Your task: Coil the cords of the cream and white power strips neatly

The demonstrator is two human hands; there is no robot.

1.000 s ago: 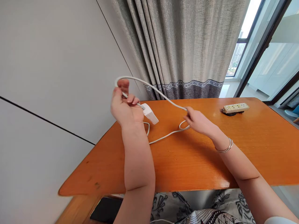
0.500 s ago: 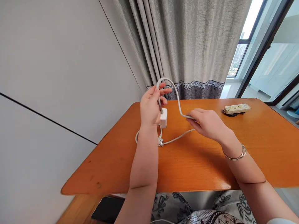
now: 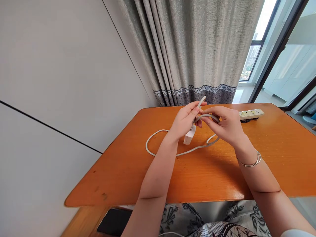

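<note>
Above the table my left hand (image 3: 184, 121) is closed on a white power cord (image 3: 190, 151), with a short bend of it standing up past the fingertips. A white block (image 3: 189, 136), fixed to the cord's end, hangs just below that hand. My right hand (image 3: 228, 125) pinches another stretch of the same cord close beside the left fingers, and the cord arches between the two hands. The rest lies in a wide loop on the tabletop, partly behind my left forearm. The cord's plug is hidden from sight.
The orange wooden table (image 3: 118, 177) has a rounded left front corner. On its far right lies a cream power strip (image 3: 251, 114) with a dark cable. A grey curtain (image 3: 197, 49) hangs behind, and a black flat object (image 3: 115, 220) lies below the front edge.
My left hand has moved right with the cord and white block, meeting my right hand. The tall arch of cord has become a small bend. The plug seen earlier on the table no longer shows.
</note>
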